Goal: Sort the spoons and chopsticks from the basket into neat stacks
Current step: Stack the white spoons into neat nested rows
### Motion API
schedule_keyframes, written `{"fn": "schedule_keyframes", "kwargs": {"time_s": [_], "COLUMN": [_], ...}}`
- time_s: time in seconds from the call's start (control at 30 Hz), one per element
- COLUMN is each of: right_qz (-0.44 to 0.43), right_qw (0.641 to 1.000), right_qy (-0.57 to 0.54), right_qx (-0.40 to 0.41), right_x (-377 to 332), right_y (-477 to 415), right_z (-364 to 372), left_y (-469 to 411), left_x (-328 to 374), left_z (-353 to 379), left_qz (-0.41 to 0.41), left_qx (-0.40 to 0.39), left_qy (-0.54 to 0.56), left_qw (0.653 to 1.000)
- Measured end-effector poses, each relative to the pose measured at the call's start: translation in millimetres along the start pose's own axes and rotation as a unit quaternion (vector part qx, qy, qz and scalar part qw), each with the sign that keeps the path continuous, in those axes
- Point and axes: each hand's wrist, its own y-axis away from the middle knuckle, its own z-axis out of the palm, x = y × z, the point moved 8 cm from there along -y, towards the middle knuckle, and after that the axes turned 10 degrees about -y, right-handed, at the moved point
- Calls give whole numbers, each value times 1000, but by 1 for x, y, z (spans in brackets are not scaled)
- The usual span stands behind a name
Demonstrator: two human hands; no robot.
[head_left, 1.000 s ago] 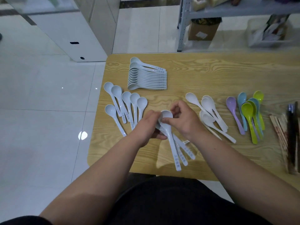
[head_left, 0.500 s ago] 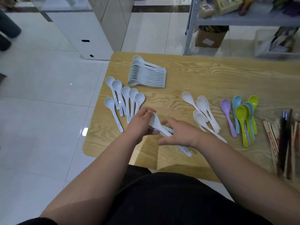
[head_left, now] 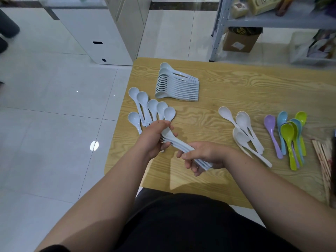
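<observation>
Item in hand: bundle of white spoons [head_left: 180, 146], nested, centre of frame, held just above the counter [head_left: 236, 84]. The left hand [head_left: 154, 137] is curled round the bowl end and the right hand [head_left: 205, 155] is wrapped about the handles. Neat stack of white spoons [head_left: 178, 88]: upper centre, lying on its side. Loose white spoons [head_left: 152, 110]: fanned at left-centre, just beyond the left hand. Cream spoons [head_left: 243, 128], coloured spoons [head_left: 291, 135] and chopsticks [head_left: 321, 160]: separate clusters toward the right edge. Basket: not in view. Handling note: seat the bowls fully into one another and keep the handles parallel and pinched. The smooth plastic will probably slide, so lower the bundle next to the neat stack facing the same way.
</observation>
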Motion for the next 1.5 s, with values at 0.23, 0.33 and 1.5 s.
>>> {"fn": "schedule_keyframes", "kwargs": {"time_s": [0.23,0.33,1.5], "right_qz": [-27,-52,-121], "right_qw": [962,977,796], "right_qy": [242,147,492], "right_qx": [127,144,331], "right_x": [-40,-59,-262], "right_y": [-35,-52,-178], "right_z": [-12,-19,-226], "left_y": [-32,-52,-216], "left_x": [18,32,135], "left_z": [-32,-37,-27], "left_qz": [17,44,439], "left_qx": [-19,-26,94], "left_qy": [-50,-52,-655], "left_qw": [998,997,608]}}
